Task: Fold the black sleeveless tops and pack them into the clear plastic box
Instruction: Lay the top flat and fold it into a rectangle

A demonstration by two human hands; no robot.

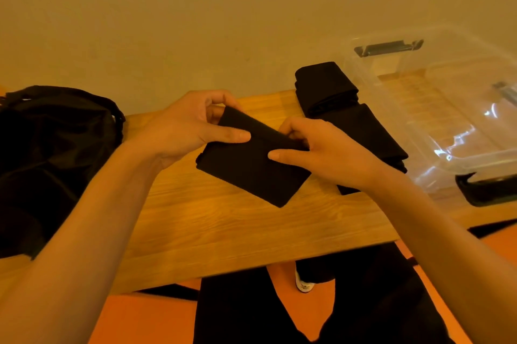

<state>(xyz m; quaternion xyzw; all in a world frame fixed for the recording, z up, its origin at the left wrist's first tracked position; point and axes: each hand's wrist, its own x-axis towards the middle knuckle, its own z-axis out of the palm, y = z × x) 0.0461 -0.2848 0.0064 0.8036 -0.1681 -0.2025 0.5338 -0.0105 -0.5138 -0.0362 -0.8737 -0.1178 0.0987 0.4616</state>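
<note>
One folded black sleeveless top [249, 173] is pinched at its upper fold by left hand [184, 128] and right hand [321, 153] over the wooden counter's [223, 237] middle, likely kept compact for the clear plastic box [453, 120] at the right edge.

One view only: wide-angle head camera, looking forward and down, close over the wooden table [195, 231]. Left hand [184, 128], right hand [321, 153] and the folded black top [246, 173] between them sit mid-frame. Clear plastic box [458, 160] beyond right hand, wall [195, 22] farther ahead.

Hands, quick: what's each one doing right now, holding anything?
Left hand: holding the folded black top by its far edge.
Right hand: pinching the same top at its right edge.
</note>
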